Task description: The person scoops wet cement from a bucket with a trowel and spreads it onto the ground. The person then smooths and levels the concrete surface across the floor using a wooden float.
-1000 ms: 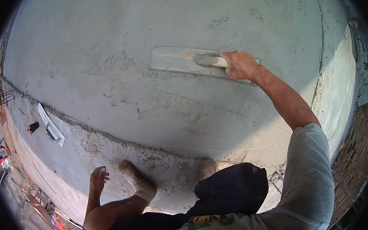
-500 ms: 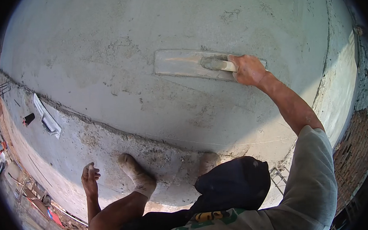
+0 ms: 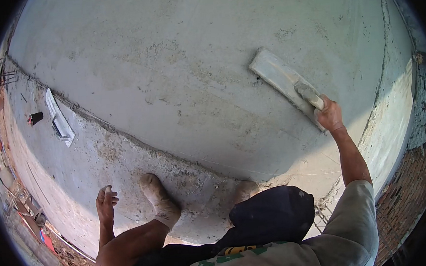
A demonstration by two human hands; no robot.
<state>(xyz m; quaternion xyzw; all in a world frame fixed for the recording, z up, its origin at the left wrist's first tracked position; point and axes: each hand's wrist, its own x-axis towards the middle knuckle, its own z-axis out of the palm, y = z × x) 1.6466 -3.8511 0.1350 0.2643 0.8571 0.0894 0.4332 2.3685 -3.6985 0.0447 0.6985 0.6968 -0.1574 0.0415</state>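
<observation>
My right hand [image 3: 330, 113] is wrapped round the handle of a long plastering trowel [image 3: 280, 77]. Its blade lies on the smooth grey wet cement [image 3: 207, 114], slanting from upper left down to my hand. Over by my bent left knee, my left hand [image 3: 105, 204] hangs above the rough ledge, fingers loosely bent and apart. Something pale shows at its thumb, too small to make out. A second trowel [image 3: 60, 118] rests on the ledge to the left, with a small dark cup-like object [image 3: 35, 118] beside it.
A rough concrete ledge [image 3: 122, 160] bears my left foot [image 3: 155, 192] and runs along the cement's near edge. Steel bars [image 3: 4, 79] stick out at far left. Boards and debris [image 3: 30, 212] lie lower down there. Brickwork [image 3: 406, 184] is at lower right.
My right hand has moved right and toward me with the trowel. The blade has turned from nearly level to a steep slant. My left hand stays beside the knee.
</observation>
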